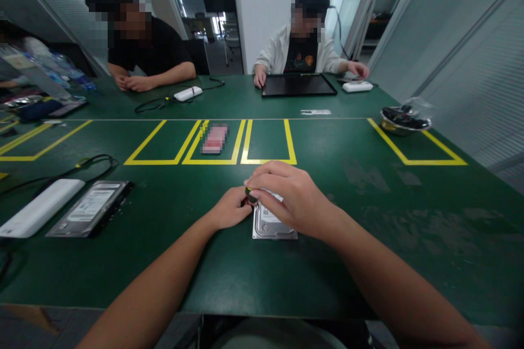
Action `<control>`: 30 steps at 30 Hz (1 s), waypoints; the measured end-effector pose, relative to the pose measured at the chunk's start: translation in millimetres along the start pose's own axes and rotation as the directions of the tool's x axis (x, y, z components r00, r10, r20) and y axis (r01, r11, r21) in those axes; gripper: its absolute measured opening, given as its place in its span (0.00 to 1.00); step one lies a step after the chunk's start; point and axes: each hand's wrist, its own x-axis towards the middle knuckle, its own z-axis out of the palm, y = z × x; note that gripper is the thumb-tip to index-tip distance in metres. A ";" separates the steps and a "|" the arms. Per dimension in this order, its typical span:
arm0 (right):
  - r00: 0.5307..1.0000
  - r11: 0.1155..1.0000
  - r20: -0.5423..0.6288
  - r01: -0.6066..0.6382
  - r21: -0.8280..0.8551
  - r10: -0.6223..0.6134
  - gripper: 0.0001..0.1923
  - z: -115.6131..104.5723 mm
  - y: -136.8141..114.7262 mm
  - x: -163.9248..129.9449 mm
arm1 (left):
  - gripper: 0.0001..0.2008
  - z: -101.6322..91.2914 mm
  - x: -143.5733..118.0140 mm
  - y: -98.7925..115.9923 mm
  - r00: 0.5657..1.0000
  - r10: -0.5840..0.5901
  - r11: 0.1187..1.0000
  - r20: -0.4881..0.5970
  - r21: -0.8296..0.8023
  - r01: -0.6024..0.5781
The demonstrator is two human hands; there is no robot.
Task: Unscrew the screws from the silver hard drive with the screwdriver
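Observation:
A silver hard drive [273,229] lies flat on the green table in front of me, its upper part covered by my hands. My right hand [292,193] is closed over it, gripping a small screwdriver with a dark and yellow handle [249,193] between thumb and fingers. The screwdriver's tip is hidden behind my fingers. At the drive's left edge, my left hand [231,208] is closed with curled fingers against the drive, just below the screwdriver. Its fingertips are partly covered.
Another hard drive [96,202] lies to the left, beside a white power strip [49,204] with a black cable. Yellow tape marks boxes around a pink phone-like object [215,139] and a metal bowl [405,122]. Across the table, one person [303,46] handles a dark panel [298,86].

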 end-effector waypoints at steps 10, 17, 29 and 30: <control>0.999 0.999 -0.026 0.042 0.001 -0.042 0.10 3.1 2.4 -1.1 | 0.10 -1.4 0.6 1.1 1.000 0.008 1.000 0.004 -0.006 -0.008; 0.998 0.999 -0.034 0.051 0.019 -0.050 0.10 1.2 1.2 -1.0 | 0.12 -3.0 0.0 4.6 1.000 -0.012 1.000 0.007 0.002 0.012; 1.000 1.000 -0.002 -0.018 0.021 0.018 0.09 2.1 1.9 -2.2 | 0.11 -1.5 -0.2 4.1 1.000 -0.004 1.000 -0.001 0.013 0.004; 1.000 1.000 -0.001 -0.020 0.021 0.020 0.09 2.1 1.8 -2.2 | 0.10 -1.4 -0.1 3.4 1.000 -0.001 1.000 -0.002 0.011 0.001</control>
